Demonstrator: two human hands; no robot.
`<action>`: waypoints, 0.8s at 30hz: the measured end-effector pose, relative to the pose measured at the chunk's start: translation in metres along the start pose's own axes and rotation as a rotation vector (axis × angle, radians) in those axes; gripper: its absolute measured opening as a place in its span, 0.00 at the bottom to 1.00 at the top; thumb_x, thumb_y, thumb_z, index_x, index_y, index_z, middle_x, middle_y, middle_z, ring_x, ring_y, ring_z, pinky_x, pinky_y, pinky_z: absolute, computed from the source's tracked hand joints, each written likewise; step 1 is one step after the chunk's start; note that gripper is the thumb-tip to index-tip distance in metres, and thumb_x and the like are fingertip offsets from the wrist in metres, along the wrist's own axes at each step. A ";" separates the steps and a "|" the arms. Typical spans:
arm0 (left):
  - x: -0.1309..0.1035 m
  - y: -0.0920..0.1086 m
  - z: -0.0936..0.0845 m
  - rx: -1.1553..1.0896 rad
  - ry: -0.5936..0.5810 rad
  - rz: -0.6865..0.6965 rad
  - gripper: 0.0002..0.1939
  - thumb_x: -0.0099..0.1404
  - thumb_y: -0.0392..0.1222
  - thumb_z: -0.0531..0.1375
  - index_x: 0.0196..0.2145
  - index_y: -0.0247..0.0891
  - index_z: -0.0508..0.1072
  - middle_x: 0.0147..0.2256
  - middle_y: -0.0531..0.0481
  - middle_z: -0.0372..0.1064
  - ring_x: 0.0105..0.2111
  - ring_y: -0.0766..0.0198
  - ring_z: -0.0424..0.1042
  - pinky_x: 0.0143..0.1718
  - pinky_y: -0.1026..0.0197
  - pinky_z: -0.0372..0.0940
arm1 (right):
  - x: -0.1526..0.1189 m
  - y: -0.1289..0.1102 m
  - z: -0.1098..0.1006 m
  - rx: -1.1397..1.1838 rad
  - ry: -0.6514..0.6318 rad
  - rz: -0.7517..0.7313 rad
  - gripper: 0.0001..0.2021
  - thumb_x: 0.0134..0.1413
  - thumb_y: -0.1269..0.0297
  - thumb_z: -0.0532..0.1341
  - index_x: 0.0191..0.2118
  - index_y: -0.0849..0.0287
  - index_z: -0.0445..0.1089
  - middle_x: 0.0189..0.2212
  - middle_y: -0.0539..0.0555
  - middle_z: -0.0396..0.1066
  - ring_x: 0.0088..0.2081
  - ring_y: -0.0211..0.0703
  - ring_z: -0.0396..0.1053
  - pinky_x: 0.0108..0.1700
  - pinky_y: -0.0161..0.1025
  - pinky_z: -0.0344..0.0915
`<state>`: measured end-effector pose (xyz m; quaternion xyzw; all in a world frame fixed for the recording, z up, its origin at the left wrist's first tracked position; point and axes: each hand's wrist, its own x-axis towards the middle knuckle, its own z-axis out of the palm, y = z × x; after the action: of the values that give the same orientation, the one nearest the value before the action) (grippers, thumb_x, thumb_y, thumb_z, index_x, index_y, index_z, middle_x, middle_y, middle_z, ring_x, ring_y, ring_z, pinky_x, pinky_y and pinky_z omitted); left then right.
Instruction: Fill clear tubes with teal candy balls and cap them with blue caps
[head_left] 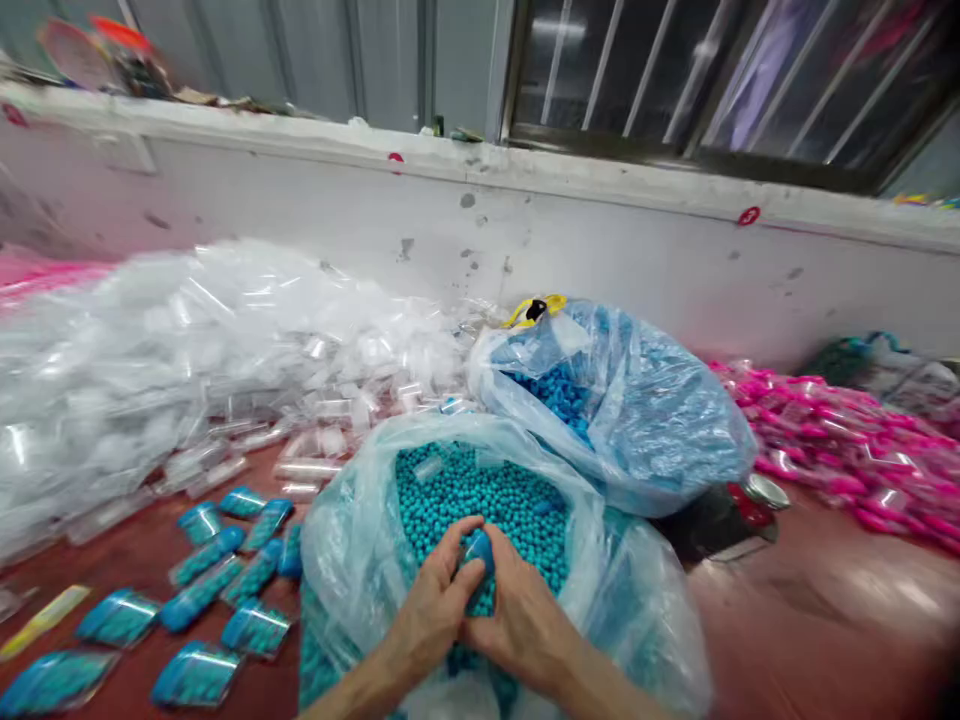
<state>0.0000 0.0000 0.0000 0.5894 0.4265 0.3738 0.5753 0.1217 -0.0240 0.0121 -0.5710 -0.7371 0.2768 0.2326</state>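
Note:
Both of my hands meet over an open plastic bag (345,480) full of small teal beads (487,490). Between them is a small container with a blue cap (478,548), mostly hidden by the fingers. My left hand (442,585) is closed on it from the left, thumb and index finger near the cap. From the other side, my right hand (517,605) wraps around the same container. On the red surface to the left lie several clear containers (199,672) of teal beads with blue ends.
A bag of darker blue pieces (637,400) leans behind the bead bag. Clear empty containers (225,360) are heaped at the left and back. Bright pink items (847,440) pile up at the right, and a yellow-handled tool (45,620) lies at far left. A white wall (337,210) runs behind.

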 end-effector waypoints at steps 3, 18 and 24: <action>0.000 0.003 0.005 0.012 0.086 -0.002 0.16 0.58 0.39 0.50 0.45 0.37 0.63 0.33 0.52 0.66 0.36 0.64 0.64 0.42 0.62 0.57 | 0.003 -0.001 0.001 -0.060 0.039 -0.007 0.29 0.39 0.62 0.58 0.50 0.64 0.51 0.42 0.62 0.64 0.40 0.51 0.67 0.39 0.43 0.64; 0.009 0.010 0.002 -0.092 0.084 0.013 0.19 0.58 0.42 0.53 0.48 0.39 0.60 0.32 0.53 0.64 0.35 0.65 0.64 0.39 0.63 0.59 | 0.010 0.006 -0.005 -0.122 0.145 -0.173 0.37 0.42 0.65 0.58 0.57 0.67 0.40 0.52 0.70 0.53 0.50 0.57 0.60 0.43 0.48 0.64; 0.014 0.024 -0.013 -0.164 -0.065 -0.019 0.17 0.57 0.45 0.55 0.44 0.38 0.62 0.30 0.55 0.63 0.30 0.69 0.63 0.35 0.66 0.60 | 0.018 -0.007 -0.012 -0.262 0.145 -0.282 0.39 0.44 0.61 0.56 0.59 0.68 0.36 0.48 0.68 0.58 0.41 0.55 0.66 0.34 0.46 0.67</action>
<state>-0.0057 0.0181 0.0243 0.5482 0.3811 0.3827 0.6385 0.1202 -0.0059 0.0258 -0.5060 -0.8206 0.1015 0.2454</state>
